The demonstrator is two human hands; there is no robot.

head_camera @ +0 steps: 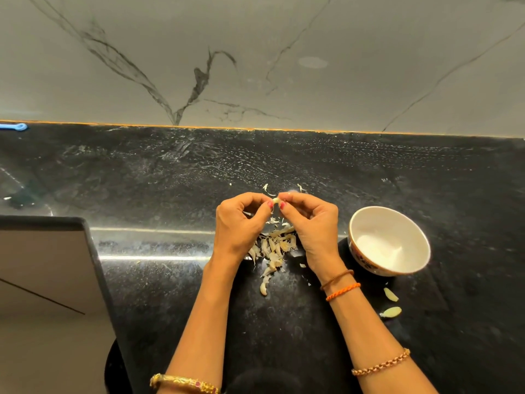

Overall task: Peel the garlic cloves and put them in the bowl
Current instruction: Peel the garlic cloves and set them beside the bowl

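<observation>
My left hand (pixel 240 223) and my right hand (pixel 311 226) meet above the black counter and pinch one small garlic clove (pixel 275 199) between their fingertips. Below the hands lies a pile of garlic cloves and papery skins (pixel 272 247). A white bowl (pixel 369 220) with a patterned outside stands just right of my right hand; its inside looks white and I see no cloves in it. Two loose cloves (pixel 391 302) lie on the counter below the bowl.
The black stone counter (pixel 142 172) runs back to a grey marbled wall (pixel 255 66). A few skin scraps (pixel 265 188) lie beyond the hands. A blue object (pixel 14 127) sits at the far left back edge. The counter's corner drops off at lower left (pixel 85 223).
</observation>
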